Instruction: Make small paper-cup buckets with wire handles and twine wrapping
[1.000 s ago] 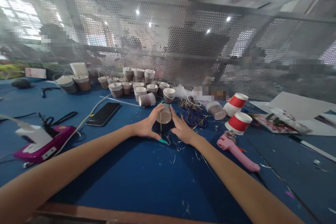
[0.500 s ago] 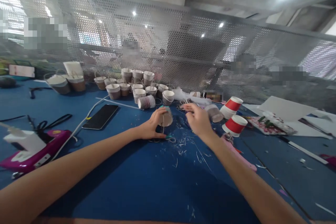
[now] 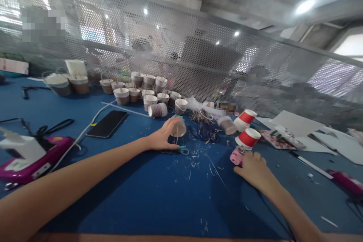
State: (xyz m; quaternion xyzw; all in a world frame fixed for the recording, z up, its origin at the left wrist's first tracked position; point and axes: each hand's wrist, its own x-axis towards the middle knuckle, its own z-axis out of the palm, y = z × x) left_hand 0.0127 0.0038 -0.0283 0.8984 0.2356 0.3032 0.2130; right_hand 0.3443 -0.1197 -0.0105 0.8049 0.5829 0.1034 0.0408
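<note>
Gripping a small paper cup point(image 3: 179, 128) with the left hand point(image 3: 163, 139), fingers curling over its top and pressing it to the blue table point(image 3: 141, 196), a little far of centre. Lying over the pink glue gun point(image 3: 236, 156) with the right hand point(image 3: 254, 168), knuckles up, to the near right of the cup and well apart from it; not showing whether closed round the gun or only resting on it. Judging the step as steadying the cup while taking up the gun. Probably calling next for a sure hold on the gun and a clear path to the cup, avoiding 2 red cups point(image 3: 248, 138) just beyond. Noting a cluster of banded cups point(image 3: 147, 94) far left, a phone point(image 3: 107, 123) lying left, a perforated screen point(image 3: 198, 56) closing the far edge.
</note>
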